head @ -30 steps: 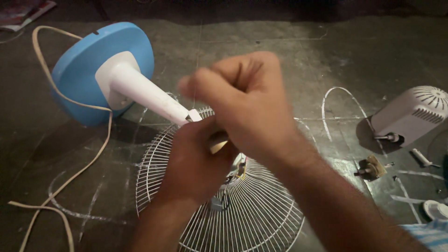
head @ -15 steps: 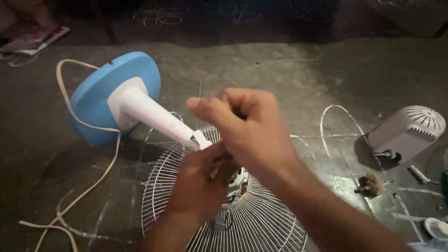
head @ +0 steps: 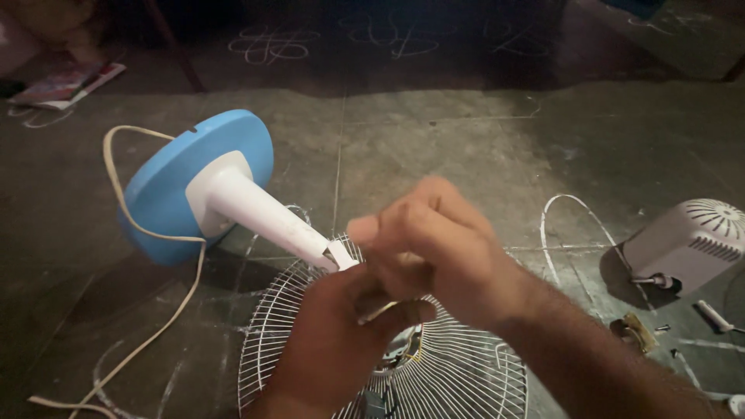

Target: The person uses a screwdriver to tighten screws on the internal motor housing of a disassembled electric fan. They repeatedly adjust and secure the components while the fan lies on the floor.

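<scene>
My left hand [head: 330, 349] and right hand [head: 434, 256] both pinch small brass-coloured part [head: 380, 312] at top of white fan neck [head: 268, 217], over wire grille [head: 466, 372] on floor. Best keep neck steady, grip close, part held above grille.

1. Centre of the frame: the left hand [head: 330, 349] and right hand [head: 434, 256] are bunched together at the tip of the white fan stem [head: 268, 217], closing off that spot.
2. Left of centre: the tilted blue base [head: 167, 194] and stem bar any pass from the left.
3. Lower left: a cream cord [head: 155, 233] loops over the floor, a snag.
4. Bottom centre: the wire fan guard [head: 458, 372] covers the floor beneath the hands.
5. Right edge: a white motor cover [head: 691, 244] and small loose parts [head: 640, 330] crowd the floor.
6. Upper centre and upper right: bare stone floor [head: 466, 132] leaves open room.
</scene>
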